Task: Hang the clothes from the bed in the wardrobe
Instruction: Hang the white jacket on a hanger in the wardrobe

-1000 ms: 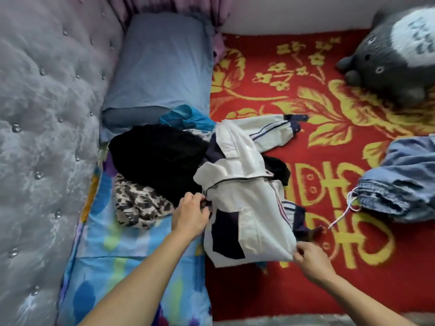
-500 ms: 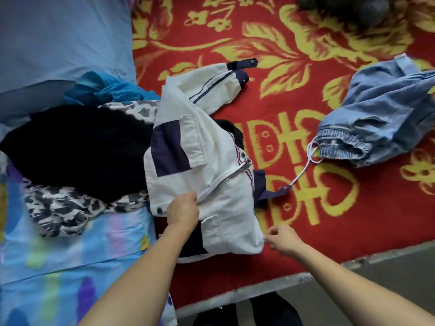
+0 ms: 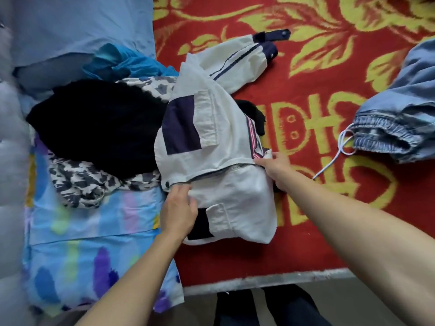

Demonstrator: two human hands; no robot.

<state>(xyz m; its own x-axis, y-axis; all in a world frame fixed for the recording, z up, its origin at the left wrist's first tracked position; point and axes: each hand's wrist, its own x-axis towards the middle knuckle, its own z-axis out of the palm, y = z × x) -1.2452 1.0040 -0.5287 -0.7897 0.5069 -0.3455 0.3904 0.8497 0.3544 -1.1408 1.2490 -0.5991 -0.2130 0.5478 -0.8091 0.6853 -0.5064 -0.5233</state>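
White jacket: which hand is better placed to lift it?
Right, probably: right hand pinches the white jacket at its striped trim, likely the collar; left hand grips the zip's other end.

The jacket [image 3: 219, 147] I am holding mid-frame is off-white with navy blocks, thin navy sleeve stripes and red-and-pink striped trim. Left of it, a plain black garment [image 3: 98, 125] lies over a black-and-white animal-print piece [image 3: 80, 182], with a teal cloth [image 3: 127, 62] above. The pillow [image 3: 82, 24] at upper left is pale blue. The blanket [image 3: 317, 90] is red with yellow flowers. The trousers [image 3: 400, 118] at right are faded blue denim with a white drawstring [image 3: 339, 149]. The sheet [image 3: 82, 243] at lower left is bright blue with purple, green and yellow strokes.
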